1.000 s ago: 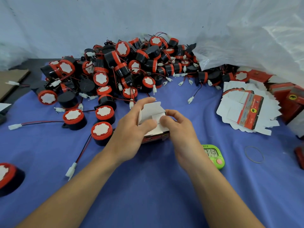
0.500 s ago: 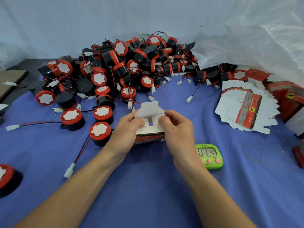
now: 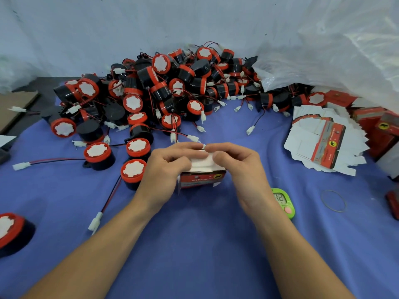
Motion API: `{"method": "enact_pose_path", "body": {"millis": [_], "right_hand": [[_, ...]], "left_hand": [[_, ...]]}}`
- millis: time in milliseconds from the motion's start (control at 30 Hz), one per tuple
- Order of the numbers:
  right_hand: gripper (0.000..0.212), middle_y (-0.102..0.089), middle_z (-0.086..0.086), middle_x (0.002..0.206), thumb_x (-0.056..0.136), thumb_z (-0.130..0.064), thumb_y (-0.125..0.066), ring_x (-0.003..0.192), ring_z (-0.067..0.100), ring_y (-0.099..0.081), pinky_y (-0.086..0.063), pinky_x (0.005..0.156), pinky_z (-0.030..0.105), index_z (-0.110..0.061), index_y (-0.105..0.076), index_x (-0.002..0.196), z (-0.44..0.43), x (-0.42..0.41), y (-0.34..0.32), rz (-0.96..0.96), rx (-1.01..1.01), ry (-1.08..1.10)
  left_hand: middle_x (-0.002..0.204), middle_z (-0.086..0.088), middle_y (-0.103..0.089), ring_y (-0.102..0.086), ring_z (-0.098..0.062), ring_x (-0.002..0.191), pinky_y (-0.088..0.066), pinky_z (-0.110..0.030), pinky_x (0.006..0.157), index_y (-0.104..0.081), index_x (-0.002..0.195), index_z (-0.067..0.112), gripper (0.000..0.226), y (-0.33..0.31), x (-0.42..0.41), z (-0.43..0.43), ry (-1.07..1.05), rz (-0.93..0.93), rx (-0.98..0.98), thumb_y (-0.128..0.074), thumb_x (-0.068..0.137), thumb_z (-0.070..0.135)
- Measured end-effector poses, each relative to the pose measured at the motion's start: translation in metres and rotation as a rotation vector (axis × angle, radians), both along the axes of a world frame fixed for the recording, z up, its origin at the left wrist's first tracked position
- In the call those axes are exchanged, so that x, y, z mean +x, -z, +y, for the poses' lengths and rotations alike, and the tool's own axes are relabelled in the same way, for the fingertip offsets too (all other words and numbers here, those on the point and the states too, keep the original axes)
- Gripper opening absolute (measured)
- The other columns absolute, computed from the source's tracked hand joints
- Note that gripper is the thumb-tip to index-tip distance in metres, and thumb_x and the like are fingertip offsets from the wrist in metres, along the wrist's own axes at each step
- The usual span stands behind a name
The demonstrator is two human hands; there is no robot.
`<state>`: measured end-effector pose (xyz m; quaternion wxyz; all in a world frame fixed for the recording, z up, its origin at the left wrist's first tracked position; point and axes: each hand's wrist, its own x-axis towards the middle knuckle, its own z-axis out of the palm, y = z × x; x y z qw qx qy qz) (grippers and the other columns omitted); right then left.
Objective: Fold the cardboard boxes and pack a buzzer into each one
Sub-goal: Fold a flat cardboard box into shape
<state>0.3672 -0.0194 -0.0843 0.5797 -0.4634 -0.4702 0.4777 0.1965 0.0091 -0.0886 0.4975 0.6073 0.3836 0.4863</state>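
Note:
A small red cardboard box (image 3: pixel 200 179) with white flaps stands on the blue cloth at the centre. My left hand (image 3: pixel 164 167) grips its left side, fingers curled over the top flap. My right hand (image 3: pixel 239 167) grips the right side, thumb and fingers bent down on the white flap. A big heap of black-and-red buzzers (image 3: pixel 164 91) with wires lies behind the box. One loose buzzer (image 3: pixel 133 174) sits just left of my left hand. A stack of flat unfolded boxes (image 3: pixel 323 143) lies to the right.
A green timer (image 3: pixel 284 202) lies right of my right wrist, and a rubber band (image 3: pixel 333 200) further right. Folded red boxes (image 3: pixel 380 126) pile at the far right under a clear plastic sheet (image 3: pixel 323 50). Another buzzer (image 3: pixel 10 231) sits at the left edge.
The upright white flap has been pressed down onto the box top. Both hands have closed over the top, and the box now shows its red front.

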Motion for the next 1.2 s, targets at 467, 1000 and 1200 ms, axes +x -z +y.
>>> {"method": "enact_pose_path", "body": {"millis": [467,1000,1200], "right_hand": [[0.045,-0.079,-0.007,0.099,0.073,-0.008,-0.066,0.092,0.017,-0.075,-0.063,0.075,0.040,-0.036,-0.079,0.105,0.001,-0.006,0.008,-0.181,0.029,0.110],[0.039,-0.077,-0.014,0.102,0.078,-0.002,-0.073,0.099,0.007,-0.072,-0.058,0.082,0.026,-0.032,-0.077,0.102,-0.015,0.006,-0.014,-0.299,0.086,0.067],[0.049,-0.073,-0.019,0.116,0.075,0.010,-0.075,0.127,0.003,-0.058,-0.042,0.098,0.009,-0.034,-0.079,0.096,-0.016,-0.007,-0.003,-0.531,0.507,0.414]], "left_hand": [[0.106,0.007,-0.079,-0.076,-0.015,0.098,-0.064,-0.032,0.078,-0.077,0.113,0.030,0.053,0.000,0.006,-0.001,-0.115,0.042,-0.082,-0.073,0.081,-0.012],[0.103,0.000,-0.080,-0.074,-0.014,0.103,-0.056,-0.021,0.086,-0.083,0.092,0.017,0.024,-0.013,0.008,-0.008,-0.080,-0.075,0.004,-0.060,0.100,0.015],[0.142,0.019,-0.061,-0.054,0.002,0.133,-0.050,-0.028,0.105,-0.060,0.136,0.042,0.044,-0.006,0.004,0.000,-0.024,-0.046,-0.175,-0.057,0.093,0.053]]}}
